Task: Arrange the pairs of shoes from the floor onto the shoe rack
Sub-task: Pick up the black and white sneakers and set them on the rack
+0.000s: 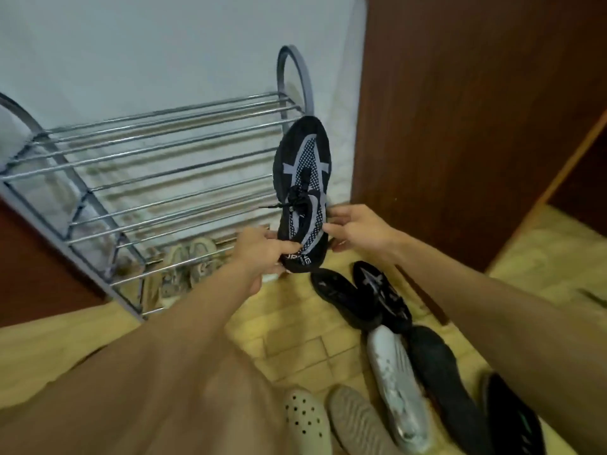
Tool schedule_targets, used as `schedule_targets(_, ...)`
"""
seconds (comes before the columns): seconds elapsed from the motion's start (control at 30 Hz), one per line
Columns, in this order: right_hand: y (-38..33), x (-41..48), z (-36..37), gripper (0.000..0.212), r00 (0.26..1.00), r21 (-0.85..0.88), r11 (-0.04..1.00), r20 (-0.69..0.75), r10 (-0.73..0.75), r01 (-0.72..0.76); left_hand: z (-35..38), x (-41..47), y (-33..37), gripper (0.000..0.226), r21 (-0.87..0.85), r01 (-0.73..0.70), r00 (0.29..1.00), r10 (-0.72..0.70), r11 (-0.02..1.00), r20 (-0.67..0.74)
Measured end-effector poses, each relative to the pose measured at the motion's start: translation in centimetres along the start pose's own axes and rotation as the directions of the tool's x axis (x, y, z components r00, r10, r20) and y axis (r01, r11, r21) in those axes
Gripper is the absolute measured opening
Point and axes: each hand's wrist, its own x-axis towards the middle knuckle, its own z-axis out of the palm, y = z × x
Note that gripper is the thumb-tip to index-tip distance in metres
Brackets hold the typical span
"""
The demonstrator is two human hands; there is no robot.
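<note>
A black shoe with grey stripes and a dotted mesh hangs in the air, toe pointing up, in front of the right end of the metal shoe rack. My left hand grips its heel from the left. My right hand pinches its right side near the opening. A beige pair sits under the rack's lower rails. On the floor below lie a matching black and grey shoe and a plain black shoe.
More footwear lies at the bottom right: a white shoe, a black shoe, a cream perforated clog, a grey shoe and a dark shoe with teal marks. A brown wooden cabinet stands right of the rack.
</note>
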Motion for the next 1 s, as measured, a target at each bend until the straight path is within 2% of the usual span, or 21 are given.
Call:
schedule_targets(0.13,6.1,0.9,-3.2,0.031,0.986,-0.008,0.988,0.065,0.152,-0.152,3.8,2.7,-3.8,0.021,-0.016,0.133,0.991,-0.133,0.991,0.029)
schedule_targets(0.23,12.1,1.8,-4.1,0.039,0.930,0.026,0.930,0.033,0.365,-0.366,6.1,4.5,-7.6,0.025,0.001,0.243,0.970,-0.242,0.970,0.035)
schedule_targets(0.27,14.3,1.9,-4.1,0.042,0.898,-0.033,0.898,0.024,0.439,-0.439,6.9,5.0,-8.8,0.024,0.012,0.278,0.959,-0.278,0.961,0.056)
schedule_targets(0.33,18.9,2.3,-4.0,0.042,0.863,-0.258,0.828,-0.052,0.502,-0.497,7.9,5.9,-11.3,0.025,0.035,0.342,0.933,-0.344,0.939,0.107)
schedule_targets(0.43,23.9,2.3,-4.0,0.031,0.865,-0.441,0.755,-0.110,0.490,-0.485,8.8,7.1,-14.6,0.026,0.079,0.407,0.896,-0.414,0.910,0.161)
schedule_targets(0.57,28.3,2.8,-5.0,0.032,0.836,-0.649,0.574,-0.188,0.515,-0.499,8.4,7.8,-18.0,0.027,0.131,0.424,0.873,-0.443,0.896,0.206)
schedule_targets(0.67,31.1,4.1,-5.0,0.054,0.793,-0.581,0.552,-0.325,0.516,-0.598,8.1,7.8,-18.8,0.031,0.128,0.428,0.870,-0.446,0.895,0.209)
schedule_targets(0.8,32.7,6.6,-3.7,0.083,0.622,-0.234,0.593,-0.480,0.619,-0.771,9.4,8.5,-18.3,0.023,0.083,0.449,0.852,-0.455,0.889,0.260)
schedule_targets(0.87,33.2,7.5,-3.8,0.083,0.567,-0.234,0.528,-0.504,0.652,-0.816,10.0,9.2,-18.0,0.019,0.060,0.454,0.852,-0.452,0.889,0.264)
schedule_targets(0.93,33.3,8.1,-4.6,0.072,0.567,-0.349,0.448,-0.469,0.677,-0.823,10.1,9.8,-17.9,0.019,0.053,0.465,0.852,-0.463,0.884,0.244)
schedule_targets(1.0,33.2,8.6,-5.3,0.057,0.584,-0.417,0.422,-0.429,0.690,-0.805,9.9,10.2,-18.1,0.020,0.056,0.473,0.855,-0.473,0.880,0.215)
